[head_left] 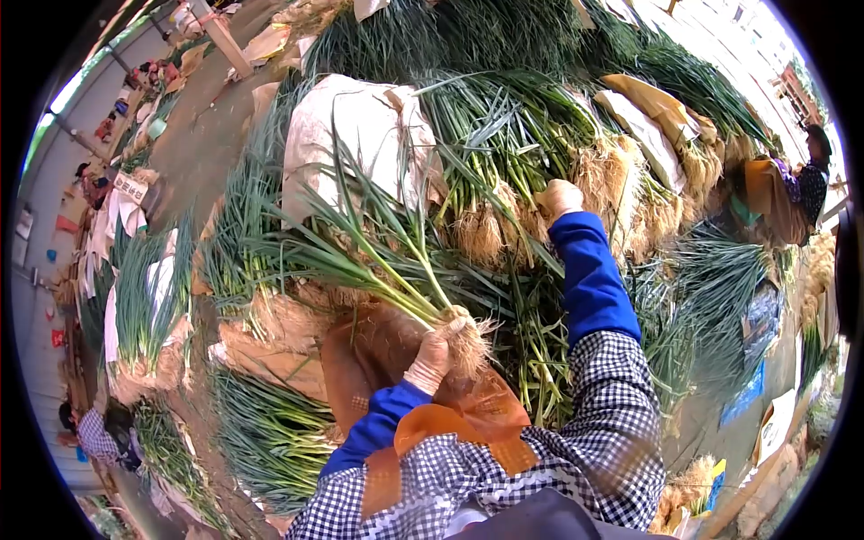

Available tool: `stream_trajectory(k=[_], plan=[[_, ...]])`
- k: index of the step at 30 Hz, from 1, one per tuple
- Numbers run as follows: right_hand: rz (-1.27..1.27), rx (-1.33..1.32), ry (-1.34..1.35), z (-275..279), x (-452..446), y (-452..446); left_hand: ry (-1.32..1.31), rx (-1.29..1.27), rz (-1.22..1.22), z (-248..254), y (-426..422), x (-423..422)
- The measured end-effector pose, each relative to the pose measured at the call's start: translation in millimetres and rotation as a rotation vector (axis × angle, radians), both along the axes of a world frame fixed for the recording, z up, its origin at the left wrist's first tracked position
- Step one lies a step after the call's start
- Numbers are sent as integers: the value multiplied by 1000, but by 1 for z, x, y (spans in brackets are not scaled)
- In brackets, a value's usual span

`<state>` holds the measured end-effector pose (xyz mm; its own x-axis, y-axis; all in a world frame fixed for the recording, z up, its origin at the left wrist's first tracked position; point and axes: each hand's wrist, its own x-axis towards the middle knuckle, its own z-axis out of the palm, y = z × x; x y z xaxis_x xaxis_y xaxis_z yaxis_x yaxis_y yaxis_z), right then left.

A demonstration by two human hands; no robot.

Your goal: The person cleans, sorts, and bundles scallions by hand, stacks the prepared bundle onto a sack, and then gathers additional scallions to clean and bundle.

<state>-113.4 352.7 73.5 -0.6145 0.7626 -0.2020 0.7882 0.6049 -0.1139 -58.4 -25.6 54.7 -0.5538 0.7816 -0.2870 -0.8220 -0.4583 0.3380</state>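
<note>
My left hand (430, 362) is closed around the root end of a small bunch of green garlic (396, 286). Pale stringy roots (468, 346) stick out past the fist, and the long flat leaves fan away toward the upper left. Farther forward, my right hand (560, 200) is curled at the root end of a large heap of green garlic (513, 135), its fingers closed on stalks there and partly hidden. Over my lap lies a brown-orange apron (378, 346). Loose leaves and stalks (540, 360) lie below my right forearm.
A whitish sack (337, 135) covers part of the heap. More green garlic (270, 432) lies at my lower left, with another bundle (144, 297) farther left. A person (801, 189) is at the right, another (97, 432) at lower left. Blue plastic (745, 393) lies at right.
</note>
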Motion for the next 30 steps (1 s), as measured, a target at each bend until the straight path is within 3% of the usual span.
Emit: stream_trajectory(k=[2, 4, 5, 6, 8, 9, 10, 12, 13, 14, 15, 18, 19, 20, 22, 24, 26, 28, 29, 30], plan=[[119, -82, 7, 24, 10, -7, 42, 11, -48, -12, -5, -1], [34, -346, 248, 51, 54, -40, 8, 92, -102, -6, -8, 4], [17, -607, 417, 60, 83, -63, 45, -30, -125, 10, -7, 11], [-7, -869, 583, 62, 115, -87, -71, 105, -115, 10, -2, 21], [16, -1153, 756, 51, 156, -146, -65, 105, -185, -6, 8, 44], [-19, -1233, 713, 39, 168, -171, -161, 166, -265, -34, 9, 55], [-55, -1311, 677, 20, 176, -188, -172, 30, -301, -17, 12, 66], [-98, -1218, 823, -28, 182, -203, -54, -168, -311, -36, 13, 81], [-39, -815, 794, -44, 177, -203, -95, -210, -331, -41, 16, 80], [16, -412, 750, -58, 168, -200, 39, -277, -328, -44, 15, 81], [21, -233, 590, -29, 162, -206, 95, -301, -300, -47, 15, 81], [142, 178, 510, -43, 160, -217, 236, -382, -173, -67, 19, 82], [233, 281, 620, -41, 163, -223, 149, -435, -156, -63, 19, 80], [361, 389, 354, -40, 172, -235, 59, -489, -138, -59, 19, 79], [591, 119, 557, -40, 211, -249, 20, -484, -107, -59, 18, 75], [413, -49, 645, -36, 256, -235, 25, -473, -67, -74, 15, 69], [58, -148, 172, -4, 276, -207, -83, -393, -40, -44, 13, 65], [314, -161, -540, -16, 284, -176, -85, -240, -173, -50, 7, 61], [295, -253, -567, -38, 263, -167, -44, -206, -57, -46, 13, 66], [212, -314, -270, -12, 235, -173, -64, -104, -62, -49, 13, 66]])
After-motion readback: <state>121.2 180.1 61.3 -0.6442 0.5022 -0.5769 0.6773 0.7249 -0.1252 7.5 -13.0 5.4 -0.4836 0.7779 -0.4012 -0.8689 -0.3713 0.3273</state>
